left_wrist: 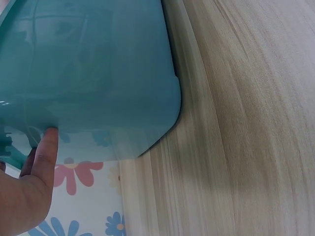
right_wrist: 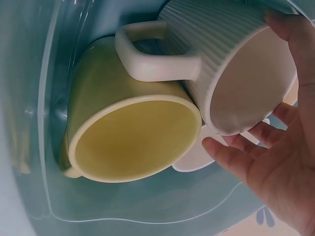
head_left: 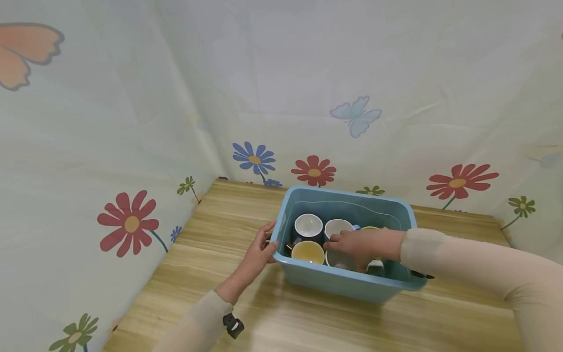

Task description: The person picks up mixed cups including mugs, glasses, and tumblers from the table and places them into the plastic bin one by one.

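Observation:
A blue plastic bin (head_left: 334,284) stands on the table with several mugs inside. At its left end my left hand (head_left: 258,252) holds the rim; the left wrist view shows fingers (left_wrist: 47,152) against the outer wall. My right hand (head_left: 362,244) reaches into the bin. In the right wrist view it grips a white ribbed mug (right_wrist: 216,54) across the mouth, thumb at one side and fingertips along the opposite rim. Beside that mug, close to its handle, sits a yellow mug (right_wrist: 133,142). Left of the right hand are a dark mug with a white inside (head_left: 308,226) and a mug with a yellow inside (head_left: 308,252).
Another white-lined mug (head_left: 337,227) stands behind the right hand, partly covered by it. The wood-grain table (head_left: 211,215) extends around the bin. Behind and to the left hangs a white curtain (head_left: 281,98) printed with flowers and butterflies.

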`<state>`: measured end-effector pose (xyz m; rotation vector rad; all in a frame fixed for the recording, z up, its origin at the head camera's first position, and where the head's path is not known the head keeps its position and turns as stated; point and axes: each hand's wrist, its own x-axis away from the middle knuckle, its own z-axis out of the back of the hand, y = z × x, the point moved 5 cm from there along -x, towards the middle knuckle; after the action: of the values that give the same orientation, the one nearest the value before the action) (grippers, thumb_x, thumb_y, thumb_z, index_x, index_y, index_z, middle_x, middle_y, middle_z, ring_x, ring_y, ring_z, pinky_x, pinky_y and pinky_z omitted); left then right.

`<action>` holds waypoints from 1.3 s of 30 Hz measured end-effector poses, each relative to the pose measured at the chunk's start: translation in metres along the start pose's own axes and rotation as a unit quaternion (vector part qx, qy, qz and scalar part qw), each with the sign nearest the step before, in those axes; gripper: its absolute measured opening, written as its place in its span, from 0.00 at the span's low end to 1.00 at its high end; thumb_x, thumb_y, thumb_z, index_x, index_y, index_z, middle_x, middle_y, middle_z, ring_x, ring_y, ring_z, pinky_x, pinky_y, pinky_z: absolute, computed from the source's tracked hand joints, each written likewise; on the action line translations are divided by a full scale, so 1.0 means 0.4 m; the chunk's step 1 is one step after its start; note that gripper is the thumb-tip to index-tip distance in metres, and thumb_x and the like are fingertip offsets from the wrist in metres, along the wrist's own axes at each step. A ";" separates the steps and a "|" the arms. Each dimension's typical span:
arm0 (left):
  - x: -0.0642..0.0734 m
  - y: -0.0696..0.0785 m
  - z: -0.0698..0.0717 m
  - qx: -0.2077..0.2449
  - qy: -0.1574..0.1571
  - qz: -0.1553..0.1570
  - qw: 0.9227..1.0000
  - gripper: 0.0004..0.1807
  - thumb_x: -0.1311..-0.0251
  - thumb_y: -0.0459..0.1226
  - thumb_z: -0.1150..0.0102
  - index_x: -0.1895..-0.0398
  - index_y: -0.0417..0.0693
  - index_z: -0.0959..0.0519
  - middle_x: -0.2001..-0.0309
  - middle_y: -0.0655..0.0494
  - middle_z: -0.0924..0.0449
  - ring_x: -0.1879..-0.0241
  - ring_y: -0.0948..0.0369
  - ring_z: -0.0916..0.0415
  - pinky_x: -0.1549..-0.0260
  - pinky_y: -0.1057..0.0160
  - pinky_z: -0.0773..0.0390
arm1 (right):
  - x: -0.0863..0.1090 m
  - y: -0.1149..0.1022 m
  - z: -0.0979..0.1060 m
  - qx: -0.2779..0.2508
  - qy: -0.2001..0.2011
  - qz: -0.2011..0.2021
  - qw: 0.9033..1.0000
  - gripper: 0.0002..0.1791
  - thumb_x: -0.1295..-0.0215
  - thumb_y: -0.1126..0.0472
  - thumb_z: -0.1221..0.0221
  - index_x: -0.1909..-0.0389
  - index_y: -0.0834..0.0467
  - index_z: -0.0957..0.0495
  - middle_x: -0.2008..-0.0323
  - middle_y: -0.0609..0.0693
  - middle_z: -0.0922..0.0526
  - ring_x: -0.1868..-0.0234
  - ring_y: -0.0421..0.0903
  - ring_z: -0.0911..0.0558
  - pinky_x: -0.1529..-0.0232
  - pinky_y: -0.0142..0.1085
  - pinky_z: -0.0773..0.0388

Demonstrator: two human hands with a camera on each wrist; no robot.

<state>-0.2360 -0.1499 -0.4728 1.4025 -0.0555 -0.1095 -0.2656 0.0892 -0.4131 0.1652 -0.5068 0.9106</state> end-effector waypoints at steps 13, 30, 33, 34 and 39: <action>-0.001 -0.005 0.001 0.006 0.005 0.006 1.000 0.33 0.29 0.33 0.52 0.21 0.46 0.43 0.36 0.29 0.28 0.48 0.49 0.21 0.62 0.63 0.14 | -0.021 -0.013 -0.012 0.086 0.006 -0.002 0.996 0.51 0.56 0.49 0.19 0.29 0.47 0.32 0.39 0.52 0.21 0.42 0.50 0.23 0.38 0.54 0.20; 0.000 -0.004 -0.003 -0.002 -0.002 -0.004 1.000 0.34 0.30 0.33 0.53 0.21 0.43 0.44 0.37 0.27 0.29 0.48 0.49 0.21 0.62 0.64 0.14 | -0.022 -0.002 -0.012 0.022 -0.020 -0.023 0.999 0.47 0.53 0.59 0.20 0.29 0.47 0.28 0.36 0.50 0.20 0.42 0.49 0.23 0.40 0.50 0.17; 0.000 -0.004 -0.003 0.000 0.002 0.001 1.000 0.34 0.30 0.32 0.53 0.21 0.44 0.43 0.38 0.27 0.29 0.49 0.51 0.21 0.63 0.65 0.15 | -0.026 0.005 -0.011 0.002 -0.028 -0.009 1.000 0.47 0.53 0.60 0.20 0.29 0.48 0.29 0.35 0.50 0.21 0.41 0.50 0.24 0.40 0.51 0.18; 0.000 -0.004 -0.002 0.001 0.003 0.002 1.000 0.34 0.30 0.32 0.53 0.21 0.44 0.43 0.37 0.28 0.28 0.49 0.51 0.21 0.63 0.65 0.15 | -0.026 0.009 -0.010 -0.012 -0.031 -0.003 0.999 0.47 0.53 0.60 0.20 0.29 0.48 0.29 0.35 0.51 0.21 0.41 0.50 0.25 0.39 0.52 0.18; 0.000 -0.003 0.001 0.004 0.008 0.006 1.000 0.33 0.30 0.33 0.52 0.21 0.47 0.42 0.37 0.29 0.28 0.49 0.50 0.21 0.62 0.64 0.15 | -0.018 0.032 -0.001 -0.120 -0.064 -0.007 0.991 0.49 0.52 0.61 0.23 0.26 0.47 0.32 0.34 0.48 0.24 0.38 0.49 0.28 0.35 0.56 0.23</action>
<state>-0.2362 -0.1503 -0.4738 1.4109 -0.0504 -0.0884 -0.2793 0.0920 -0.4180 0.0080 -0.7280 0.8218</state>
